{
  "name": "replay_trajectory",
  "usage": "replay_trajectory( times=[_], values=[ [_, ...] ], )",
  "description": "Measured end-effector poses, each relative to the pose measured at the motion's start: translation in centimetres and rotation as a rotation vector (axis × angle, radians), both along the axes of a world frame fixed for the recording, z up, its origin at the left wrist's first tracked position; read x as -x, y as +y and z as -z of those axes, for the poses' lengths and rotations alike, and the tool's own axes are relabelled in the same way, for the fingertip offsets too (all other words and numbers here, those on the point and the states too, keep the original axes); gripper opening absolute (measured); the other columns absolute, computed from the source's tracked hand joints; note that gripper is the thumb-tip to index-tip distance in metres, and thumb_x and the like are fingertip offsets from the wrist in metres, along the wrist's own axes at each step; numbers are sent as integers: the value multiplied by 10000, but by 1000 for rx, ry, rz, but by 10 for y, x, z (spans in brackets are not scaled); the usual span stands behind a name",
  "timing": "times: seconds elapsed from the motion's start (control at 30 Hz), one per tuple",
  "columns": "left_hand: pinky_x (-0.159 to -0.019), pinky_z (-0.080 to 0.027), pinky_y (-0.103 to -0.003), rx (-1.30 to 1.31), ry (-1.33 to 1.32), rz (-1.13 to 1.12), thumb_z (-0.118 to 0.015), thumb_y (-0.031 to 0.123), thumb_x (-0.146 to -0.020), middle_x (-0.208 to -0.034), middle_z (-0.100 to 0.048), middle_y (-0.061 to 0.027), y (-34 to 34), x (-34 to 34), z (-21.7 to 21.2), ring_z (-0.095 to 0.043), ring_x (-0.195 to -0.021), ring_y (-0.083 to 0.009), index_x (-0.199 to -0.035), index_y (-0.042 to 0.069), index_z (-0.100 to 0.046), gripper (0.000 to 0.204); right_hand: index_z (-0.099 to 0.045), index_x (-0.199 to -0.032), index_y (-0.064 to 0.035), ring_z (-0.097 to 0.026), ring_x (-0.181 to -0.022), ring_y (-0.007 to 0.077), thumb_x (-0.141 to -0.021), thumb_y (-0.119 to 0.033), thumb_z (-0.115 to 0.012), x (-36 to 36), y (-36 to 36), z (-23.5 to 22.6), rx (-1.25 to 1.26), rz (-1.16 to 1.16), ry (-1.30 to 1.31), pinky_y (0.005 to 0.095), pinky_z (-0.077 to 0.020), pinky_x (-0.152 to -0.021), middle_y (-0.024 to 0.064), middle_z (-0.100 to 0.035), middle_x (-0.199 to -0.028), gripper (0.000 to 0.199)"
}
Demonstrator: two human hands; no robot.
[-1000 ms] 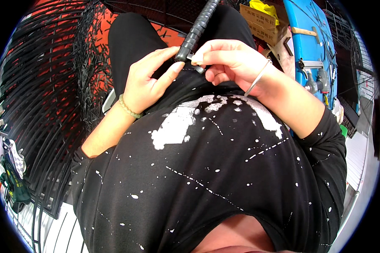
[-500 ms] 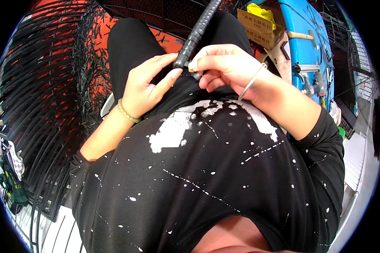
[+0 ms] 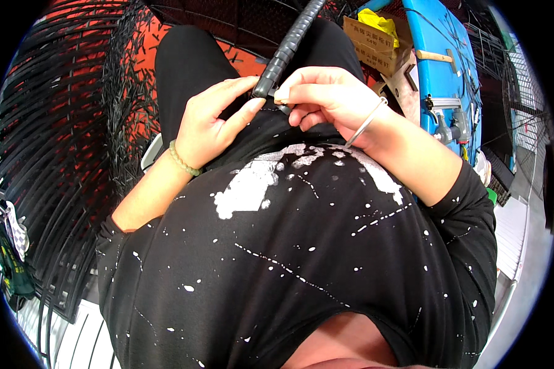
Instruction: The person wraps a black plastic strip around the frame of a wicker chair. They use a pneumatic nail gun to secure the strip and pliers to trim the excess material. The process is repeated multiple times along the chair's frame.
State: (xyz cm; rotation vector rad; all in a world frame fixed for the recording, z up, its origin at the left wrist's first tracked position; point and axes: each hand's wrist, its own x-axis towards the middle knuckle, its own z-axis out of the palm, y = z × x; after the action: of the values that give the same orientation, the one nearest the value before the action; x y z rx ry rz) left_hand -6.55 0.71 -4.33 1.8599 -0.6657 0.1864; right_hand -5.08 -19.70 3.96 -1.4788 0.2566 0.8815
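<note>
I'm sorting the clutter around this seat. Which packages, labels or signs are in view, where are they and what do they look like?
Cardboard box: upper right, beside the blue case; brown, boxy, dark print on its side, yellow material on top.
Blue case: right of the box; long, bright blue, no label legible.
No screens or signs in view.

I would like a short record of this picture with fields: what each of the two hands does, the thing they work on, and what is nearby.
left hand: thumb and fingers touch the lower end of the ribbed black rod
right hand: fingertips pinch the same end
rod: slants up toward the top edge, over the lap
wrists: green bead bracelet on the left, silver bangle on the right
nearby: black wire grille on the left, blue machine on the right
</note>
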Motion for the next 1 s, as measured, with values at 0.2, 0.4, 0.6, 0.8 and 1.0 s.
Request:
replay_trajectory(
  times=[0.2, 0.4, 0.6, 0.8, 1.0],
  values=[
    [-747, -520, -307, -2, 1, -9, -679, 104, -817, -954, -668, -159, 0, 0, 0, -667, -838, -260, -1065, -28, -621, 287, -666, -809, -66, -614, -660, 94, -810, -170, -661, -3, 1, -2, 13, -5, 15, 196, -490, -594, 15, -634, -765, 104],
    [-753, -520, -310, -21, 9, -2, -682, 108, -814, -957, -669, -157, 1, 0, 0, -667, -843, -264, -1066, -25, -622, 291, -660, -806, -58, -619, -641, 102, -809, -160, -659, -4, 1, -1, 17, -18, 11, 204, -493, -573, 26, -634, -766, 102],
    [-758, -520, -313, -5, -3, -4, -686, 109, -812, -961, -670, -158, 0, -1, 2, -667, -854, -265, -1065, -22, -625, 290, -646, -796, -50, -627, -641, 111, -816, -159, -655, -3, 3, 1, 15, 12, -9, 211, -499, -575, 24, -623, -747, 111],
    [-769, -521, -311, -7, 30, -11, -689, 114, -811, -973, -673, -161, -12, -7, 6, -669, -867, -263, -1070, -14, -630, 295, -640, -797, -48, -630, -633, 116, -823, -165, -652, -6, -5, 3, 45, 57, -20, 218, -500, -577, 25, -615, -730, 120],
    [-757, -523, -313, -8, 26, -23, -684, 112, -813, -958, -677, -155, -15, -7, 7, -671, -851, -259, -1066, -8, -636, 285, -641, -811, -47, -631, -642, 114, -828, -163, -650, -6, -5, 3, 56, 75, -18, 215, -496, -584, 23, -619, -736, 118]
  ],
)
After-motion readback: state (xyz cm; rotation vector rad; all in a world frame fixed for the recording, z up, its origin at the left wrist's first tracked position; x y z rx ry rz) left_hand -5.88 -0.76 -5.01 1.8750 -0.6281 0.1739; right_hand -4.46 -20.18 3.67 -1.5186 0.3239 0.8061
